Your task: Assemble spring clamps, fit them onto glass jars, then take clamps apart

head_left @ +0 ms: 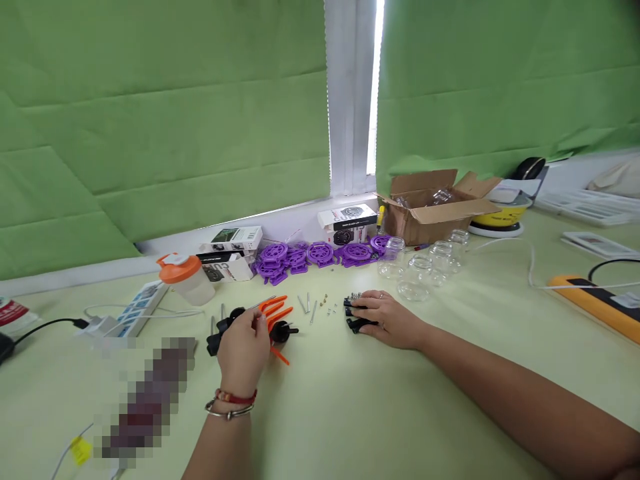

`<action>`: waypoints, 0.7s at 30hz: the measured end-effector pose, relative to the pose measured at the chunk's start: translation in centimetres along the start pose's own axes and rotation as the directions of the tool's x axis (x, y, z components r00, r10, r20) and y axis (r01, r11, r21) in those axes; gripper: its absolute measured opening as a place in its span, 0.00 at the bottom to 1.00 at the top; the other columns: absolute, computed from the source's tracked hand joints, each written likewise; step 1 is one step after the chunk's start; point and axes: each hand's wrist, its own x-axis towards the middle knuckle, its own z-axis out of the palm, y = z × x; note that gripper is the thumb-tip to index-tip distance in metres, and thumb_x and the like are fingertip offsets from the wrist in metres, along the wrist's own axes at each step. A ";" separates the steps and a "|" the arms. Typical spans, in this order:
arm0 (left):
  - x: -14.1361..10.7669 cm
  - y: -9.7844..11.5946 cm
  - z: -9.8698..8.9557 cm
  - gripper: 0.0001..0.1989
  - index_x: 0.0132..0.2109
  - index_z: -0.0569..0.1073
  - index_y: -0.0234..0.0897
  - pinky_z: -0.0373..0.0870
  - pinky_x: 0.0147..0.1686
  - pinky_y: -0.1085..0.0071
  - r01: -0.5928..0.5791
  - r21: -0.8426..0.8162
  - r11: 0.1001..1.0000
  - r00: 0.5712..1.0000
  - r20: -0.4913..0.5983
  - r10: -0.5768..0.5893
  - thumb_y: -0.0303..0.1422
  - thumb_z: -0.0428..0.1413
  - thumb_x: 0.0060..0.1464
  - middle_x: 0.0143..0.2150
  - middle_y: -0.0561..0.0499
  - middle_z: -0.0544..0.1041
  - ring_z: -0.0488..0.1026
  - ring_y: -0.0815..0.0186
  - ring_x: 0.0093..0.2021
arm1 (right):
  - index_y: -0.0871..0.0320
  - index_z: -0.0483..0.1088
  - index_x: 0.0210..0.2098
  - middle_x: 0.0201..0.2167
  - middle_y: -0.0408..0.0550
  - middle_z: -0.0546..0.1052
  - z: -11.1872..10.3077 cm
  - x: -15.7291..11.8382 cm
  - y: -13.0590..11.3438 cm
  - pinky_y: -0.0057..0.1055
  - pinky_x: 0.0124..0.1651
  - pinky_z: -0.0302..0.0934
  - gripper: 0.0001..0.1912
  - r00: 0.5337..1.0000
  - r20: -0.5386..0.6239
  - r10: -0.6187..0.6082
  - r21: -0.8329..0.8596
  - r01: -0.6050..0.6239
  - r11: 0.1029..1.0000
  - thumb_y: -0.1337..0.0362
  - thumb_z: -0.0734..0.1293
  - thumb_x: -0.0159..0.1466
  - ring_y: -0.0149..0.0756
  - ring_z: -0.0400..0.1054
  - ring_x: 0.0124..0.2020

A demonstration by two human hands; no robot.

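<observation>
My left hand [243, 347], with bracelets at the wrist, is closed over a group of black parts [215, 343] and orange pieces [276, 311]; what its fingers pinch, if anything, is too small to name. A round black part [281, 332] lies just right of it. Palm down, my right hand [387, 320] rests with its fingers over small black parts [356, 325], partly covering them. Metal rods [313, 313] and tiny brass and silver pieces [325, 298] lie on the table between my hands.
Purple plastic parts [320, 253] and printed boxes [347, 223] line the back. Clear jars [417, 270] stand before an open cardboard box [433, 223]. An orange-lidded cup [187, 279] and power strip [143, 309] are left; an orange-edged strip [600, 310] is right.
</observation>
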 end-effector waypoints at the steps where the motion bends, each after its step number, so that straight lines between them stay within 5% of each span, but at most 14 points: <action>1: 0.2 -0.3 -0.2 0.13 0.37 0.72 0.42 0.63 0.25 0.68 0.009 0.009 1.000 0.997 0.081 -0.010 0.40 0.46 0.54 0.29 0.49 0.76 0.73 0.59 0.29 | 0.52 0.71 0.47 0.51 0.49 0.71 0.0 0.1 -0.3 0.43 0.53 0.53 0.15 1.000 0.002 -0.011 -0.009 0.011 1.000 0.59 0.63 0.61 0.46 0.59 0.53; 5: 0.0 -0.4 0.8 0.12 0.37 0.72 0.43 0.62 0.26 0.67 -0.065 0.062 0.996 0.968 0.246 0.048 0.43 0.50 0.50 0.35 0.48 0.76 0.72 0.56 0.35 | 0.52 0.73 0.43 0.49 0.48 0.73 0.3 0.5 -1.1 0.43 0.53 0.52 0.12 0.998 0.009 -0.058 -0.046 0.058 0.997 0.62 0.62 0.62 0.44 0.61 0.52; 13: -0.8 0.5 2.8 0.08 0.36 0.69 0.40 0.62 0.29 0.68 -0.142 0.086 0.986 0.966 0.228 0.120 0.38 0.51 0.49 0.40 0.46 0.73 0.70 0.58 0.39 | 0.53 0.75 0.39 0.45 0.48 0.74 0.9 0.4 -0.4 0.41 0.50 0.56 0.09 0.998 -0.057 0.037 -0.016 -0.038 0.999 0.63 0.64 0.61 0.43 0.63 0.48; 21: -1.7 1.4 3.3 0.07 0.27 0.61 0.39 0.57 0.24 0.71 -0.213 0.043 0.976 0.957 0.209 0.200 0.34 0.52 0.46 0.30 0.50 0.70 0.68 0.62 0.32 | 0.55 0.74 0.30 0.44 0.48 0.74 1.0 0.6 -0.4 0.40 0.50 0.56 0.05 0.994 -0.091 0.064 0.088 -0.056 0.995 0.63 0.66 0.59 0.40 0.64 0.45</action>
